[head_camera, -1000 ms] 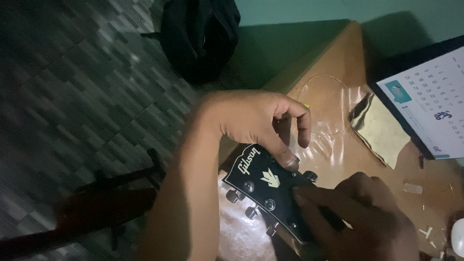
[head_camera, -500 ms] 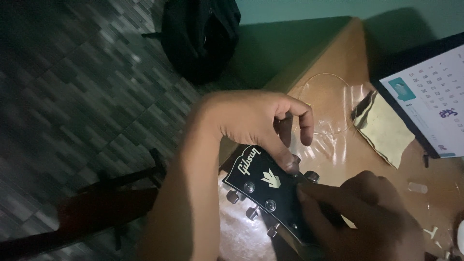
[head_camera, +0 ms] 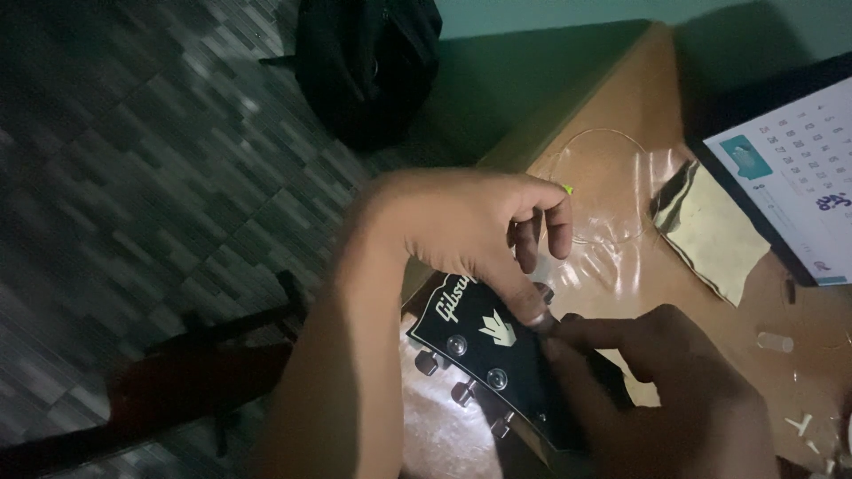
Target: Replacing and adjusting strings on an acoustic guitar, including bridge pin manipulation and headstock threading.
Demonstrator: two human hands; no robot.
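Little has shifted since the earlier frame: left hand [head_camera: 461, 226] stays over the black guitar headstock [head_camera: 497, 355], thumb pinching a tuning post. Right hand [head_camera: 661, 381] pinches beside it. Headstock lies on the near tabletop [head_camera: 621, 106] edge.

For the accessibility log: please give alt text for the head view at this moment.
Two bare hands work at a black guitar headstock on a wooden table: the left hand presses its fingers at the far-side tuning pegs, the right hand grips the headstock from the right. A coiled string, a paper sleeve and a calendar lie beyond.
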